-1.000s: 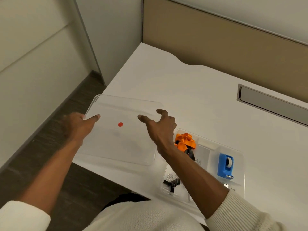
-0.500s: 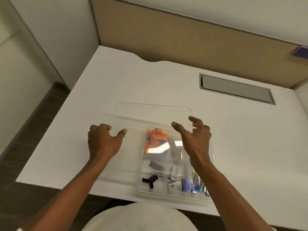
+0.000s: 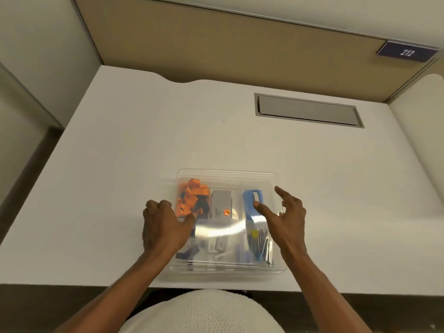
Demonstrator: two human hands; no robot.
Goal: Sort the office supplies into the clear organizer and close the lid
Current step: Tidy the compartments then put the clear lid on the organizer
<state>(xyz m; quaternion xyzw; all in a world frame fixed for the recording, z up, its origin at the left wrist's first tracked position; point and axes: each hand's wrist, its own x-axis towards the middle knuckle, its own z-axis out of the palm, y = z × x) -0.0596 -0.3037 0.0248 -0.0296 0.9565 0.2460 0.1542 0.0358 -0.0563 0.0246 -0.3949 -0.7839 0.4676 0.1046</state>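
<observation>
White desk (image 3: 149, 145), wavy back edge; grey recessed cable hatch (image 3: 308, 110) at 1 o'clock. Tan partition panel (image 3: 216, 42) behind, blue plate (image 3: 407, 52) marked 212 at 2 o'clock. Pale walls (image 3: 36, 44) left, dark floor (image 3: 21, 169) at 9 o'clock

One head-worn wide-angle view looks steeply down and forward from above the seated person's white knitted top (image 3: 204, 313). It faces the tan fabric partition wall (image 3: 228, 44) across the white desk (image 3: 120, 152), whose edges bow with the lens. The left hand (image 3: 163, 227) and right hand (image 3: 286, 219) sit close, low in the middle, with both forearms entering from the bottom edge. Far beyond the right hand, a dark blue "212" sign (image 3: 407, 52) marks the upper corner.
</observation>
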